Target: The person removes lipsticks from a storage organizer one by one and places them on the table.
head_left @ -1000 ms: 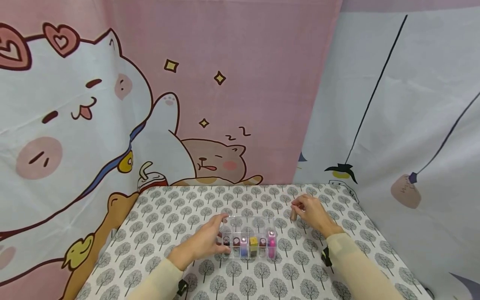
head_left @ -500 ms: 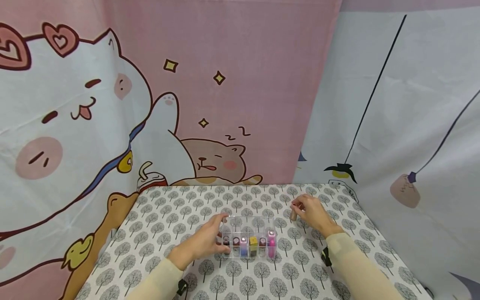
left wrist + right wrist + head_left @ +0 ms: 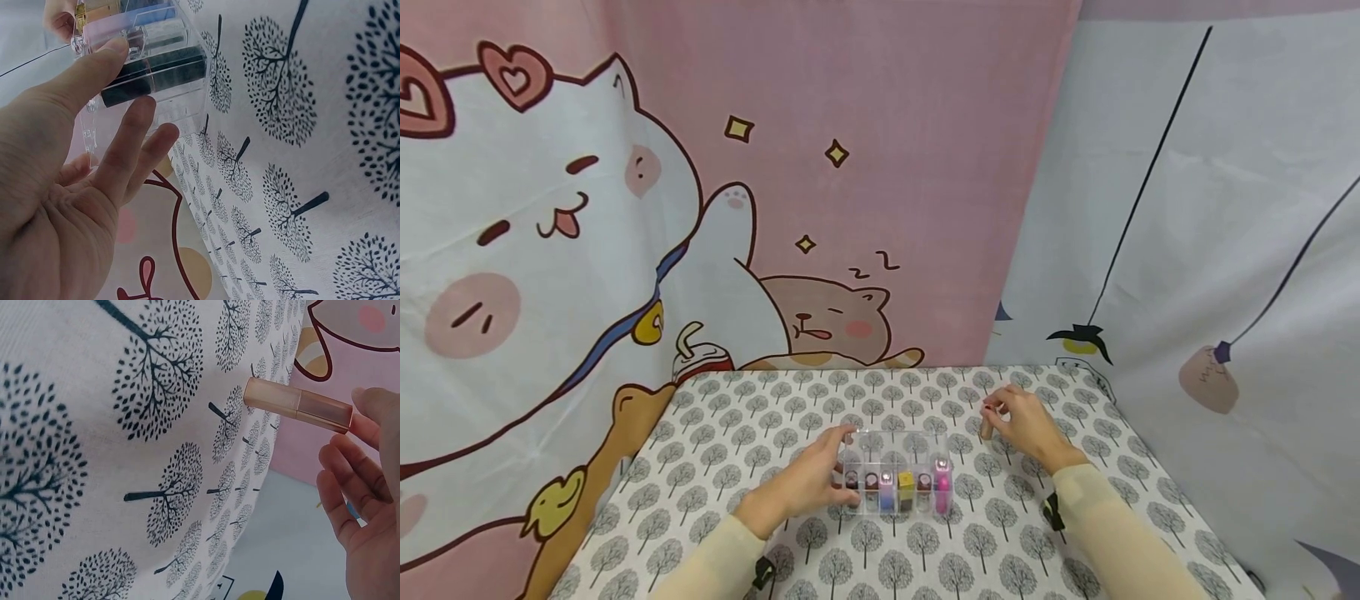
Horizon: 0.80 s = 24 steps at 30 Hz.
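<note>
A clear plastic cosmetics organizer [image 3: 898,463] stands on the table, with small tubes and bottles along its front row. My left hand [image 3: 805,483] grips its left end, thumb at the front and fingers toward the back. In the left wrist view a dark square tube [image 3: 154,76] lies just inside the wall by the fingertips. To the right of the organizer, my right hand [image 3: 1026,427] pinches the top of a rose-gold lipstick tube [image 3: 297,405]. That tube stands upright with its bottom end at the tablecloth, and the other right fingers are loosely bent.
A white tablecloth [image 3: 865,567] printed with grey trees covers the table. A pink cartoon curtain [image 3: 880,167] hangs behind the far edge, and a pale curtain [image 3: 1247,250] hangs along the right. In the organizer, a yellow-capped bottle [image 3: 906,486] and a bright pink tube [image 3: 942,492] stand out.
</note>
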Each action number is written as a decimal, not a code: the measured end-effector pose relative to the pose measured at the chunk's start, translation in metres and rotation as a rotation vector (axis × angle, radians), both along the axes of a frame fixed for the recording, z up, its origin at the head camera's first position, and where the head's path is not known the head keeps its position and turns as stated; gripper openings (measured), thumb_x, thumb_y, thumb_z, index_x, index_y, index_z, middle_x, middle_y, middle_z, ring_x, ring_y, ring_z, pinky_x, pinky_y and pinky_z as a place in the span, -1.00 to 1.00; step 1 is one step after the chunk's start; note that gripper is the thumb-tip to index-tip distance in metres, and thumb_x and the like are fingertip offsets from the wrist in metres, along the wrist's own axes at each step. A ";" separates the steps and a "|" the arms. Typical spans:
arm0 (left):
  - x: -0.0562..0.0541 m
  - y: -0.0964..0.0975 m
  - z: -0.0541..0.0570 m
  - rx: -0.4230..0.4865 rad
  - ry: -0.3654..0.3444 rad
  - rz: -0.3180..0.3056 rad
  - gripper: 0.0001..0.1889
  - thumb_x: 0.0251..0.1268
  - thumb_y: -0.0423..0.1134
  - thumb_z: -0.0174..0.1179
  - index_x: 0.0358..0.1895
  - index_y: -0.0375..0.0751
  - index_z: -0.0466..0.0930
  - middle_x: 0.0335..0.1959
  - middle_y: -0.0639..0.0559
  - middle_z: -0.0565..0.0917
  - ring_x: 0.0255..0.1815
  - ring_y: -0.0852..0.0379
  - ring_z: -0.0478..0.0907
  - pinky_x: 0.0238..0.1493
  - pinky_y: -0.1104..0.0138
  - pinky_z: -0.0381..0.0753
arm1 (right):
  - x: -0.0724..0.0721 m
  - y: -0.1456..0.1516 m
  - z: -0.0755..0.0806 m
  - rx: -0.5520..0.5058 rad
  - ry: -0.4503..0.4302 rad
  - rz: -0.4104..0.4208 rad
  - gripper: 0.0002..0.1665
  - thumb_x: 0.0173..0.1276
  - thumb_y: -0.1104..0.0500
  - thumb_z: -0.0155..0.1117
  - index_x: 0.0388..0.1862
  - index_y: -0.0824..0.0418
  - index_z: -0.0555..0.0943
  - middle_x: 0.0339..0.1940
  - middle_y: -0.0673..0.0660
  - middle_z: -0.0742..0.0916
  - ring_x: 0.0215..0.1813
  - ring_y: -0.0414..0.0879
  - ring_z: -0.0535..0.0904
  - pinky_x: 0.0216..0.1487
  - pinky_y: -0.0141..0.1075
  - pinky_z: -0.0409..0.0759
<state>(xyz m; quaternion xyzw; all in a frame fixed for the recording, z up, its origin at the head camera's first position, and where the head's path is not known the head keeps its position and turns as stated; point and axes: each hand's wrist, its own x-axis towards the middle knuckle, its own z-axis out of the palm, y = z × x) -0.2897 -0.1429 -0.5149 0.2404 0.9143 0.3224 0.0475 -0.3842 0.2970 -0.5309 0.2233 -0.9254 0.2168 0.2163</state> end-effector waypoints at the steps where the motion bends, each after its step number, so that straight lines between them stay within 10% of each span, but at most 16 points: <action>1: 0.000 0.000 0.000 -0.001 -0.001 0.000 0.29 0.22 -0.09 0.80 0.89 -0.14 0.09 0.60 -0.34 0.56 0.21 0.00 0.82 0.12 0.27 0.94 | 0.000 0.000 0.001 0.000 0.008 0.001 -0.91 0.58 0.25 0.62 -0.02 0.19 0.87 -0.03 0.18 0.87 -0.04 0.19 0.87 -0.05 0.02 0.94; 24: -0.001 0.000 0.000 0.010 0.017 -0.023 0.27 0.22 -0.11 0.81 0.87 -0.19 0.12 0.69 -0.36 0.49 0.18 0.00 0.83 0.10 0.27 0.95 | 0.019 -0.017 0.023 0.027 0.039 0.052 -0.75 0.60 0.17 0.64 0.16 0.19 0.87 0.04 0.18 0.84 0.00 0.15 0.87 -0.10 -0.10 0.93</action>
